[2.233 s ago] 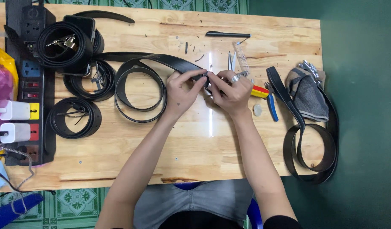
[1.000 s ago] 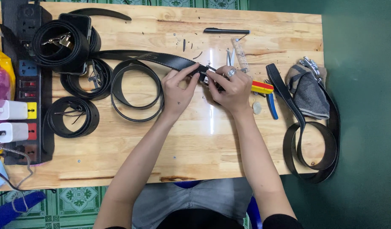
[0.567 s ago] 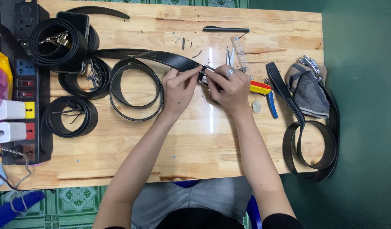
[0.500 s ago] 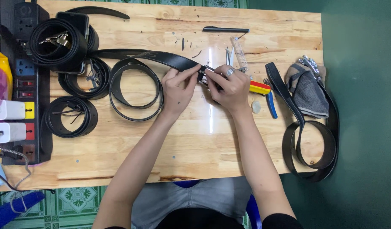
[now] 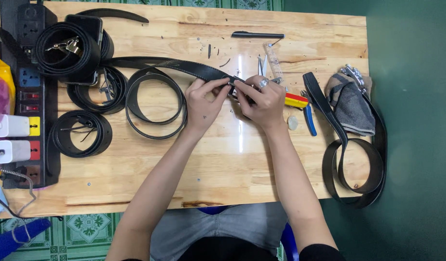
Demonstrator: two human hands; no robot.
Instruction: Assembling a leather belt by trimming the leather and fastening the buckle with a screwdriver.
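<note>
A pale wooden table is standing on a green floor. At its middle, the left hand and right hand are both pinching the end of a long black leather belt, whose coil is lying just left of them, beside yellow-handled pliers.

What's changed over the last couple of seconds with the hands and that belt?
Little. Both hands, left hand and right hand, kept their grip on the end of the black belt; its loose loop slid slightly left. The coiled belts, pliers and pen stayed put.
</note>
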